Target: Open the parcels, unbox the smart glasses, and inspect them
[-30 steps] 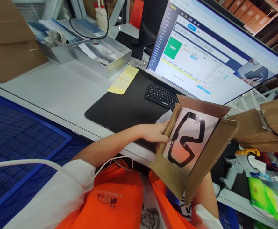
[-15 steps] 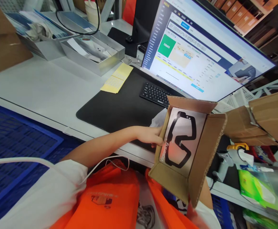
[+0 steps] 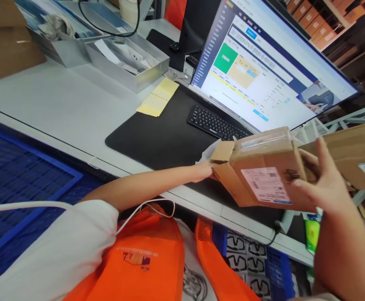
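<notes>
A brown cardboard box (image 3: 270, 171) is tilted on its side above the front of the desk, its open flaps turned left and a white shipping label on the side facing me. My right hand (image 3: 323, 179) grips the closed right end, thumb on the label side and fingers over the top. At the open end, my left hand (image 3: 203, 170) is closed at the flaps, its fingertips hidden by the cardboard. Some white plastic wrapping (image 3: 210, 151) lies just behind the left hand. The inside of the box does not show from here.
A black keyboard (image 3: 215, 123) and yellow paper slips (image 3: 159, 98) lie on the dark mat (image 3: 147, 142), below a lit monitor (image 3: 248, 71). Grey trays (image 3: 132, 62) stand further left. Under the desk, a blue crate (image 3: 278, 267) holds several printed packages. A white cable crosses my lap.
The box has turned from showing its open end and the printed white package inside to showing its labelled side. My right hand has come into view at its right end.
</notes>
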A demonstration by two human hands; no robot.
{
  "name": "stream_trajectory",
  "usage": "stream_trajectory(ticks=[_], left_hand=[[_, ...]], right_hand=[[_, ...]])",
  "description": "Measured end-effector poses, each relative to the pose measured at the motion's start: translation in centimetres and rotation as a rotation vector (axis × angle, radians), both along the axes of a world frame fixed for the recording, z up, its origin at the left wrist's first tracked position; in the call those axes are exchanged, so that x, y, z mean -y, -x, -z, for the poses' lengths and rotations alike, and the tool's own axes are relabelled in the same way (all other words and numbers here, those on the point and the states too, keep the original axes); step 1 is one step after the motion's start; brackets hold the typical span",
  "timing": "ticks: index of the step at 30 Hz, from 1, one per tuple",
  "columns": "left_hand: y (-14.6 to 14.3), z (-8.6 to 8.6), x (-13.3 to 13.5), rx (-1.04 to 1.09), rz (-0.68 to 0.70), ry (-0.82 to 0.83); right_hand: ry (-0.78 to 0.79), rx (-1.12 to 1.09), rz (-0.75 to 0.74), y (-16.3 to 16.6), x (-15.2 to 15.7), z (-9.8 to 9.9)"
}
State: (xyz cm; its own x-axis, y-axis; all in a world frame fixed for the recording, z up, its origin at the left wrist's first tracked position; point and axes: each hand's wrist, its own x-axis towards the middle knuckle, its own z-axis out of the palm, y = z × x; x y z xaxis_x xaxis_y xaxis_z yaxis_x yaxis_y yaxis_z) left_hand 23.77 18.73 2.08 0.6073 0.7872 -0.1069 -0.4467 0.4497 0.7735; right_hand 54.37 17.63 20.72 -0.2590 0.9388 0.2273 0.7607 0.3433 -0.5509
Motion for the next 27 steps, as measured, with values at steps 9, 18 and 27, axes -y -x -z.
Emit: stream_trajectory(ticks=[9,18,27], left_hand=[[0.1,-0.5,0.0,0.011,0.044,0.008],[0.0,0.3,0.0,0.038,0.102,0.056],[-0.3,0.1,0.1,0.126,0.081,0.082]], right_hand=[[0.105,0.082,0.081,-1.1,-2.4,-2.1],[0.152,-0.090,0.102,0.3,-1.4,-1.2],[0.170,-0.245,0.050,1.1,-0.2,-0.8]])
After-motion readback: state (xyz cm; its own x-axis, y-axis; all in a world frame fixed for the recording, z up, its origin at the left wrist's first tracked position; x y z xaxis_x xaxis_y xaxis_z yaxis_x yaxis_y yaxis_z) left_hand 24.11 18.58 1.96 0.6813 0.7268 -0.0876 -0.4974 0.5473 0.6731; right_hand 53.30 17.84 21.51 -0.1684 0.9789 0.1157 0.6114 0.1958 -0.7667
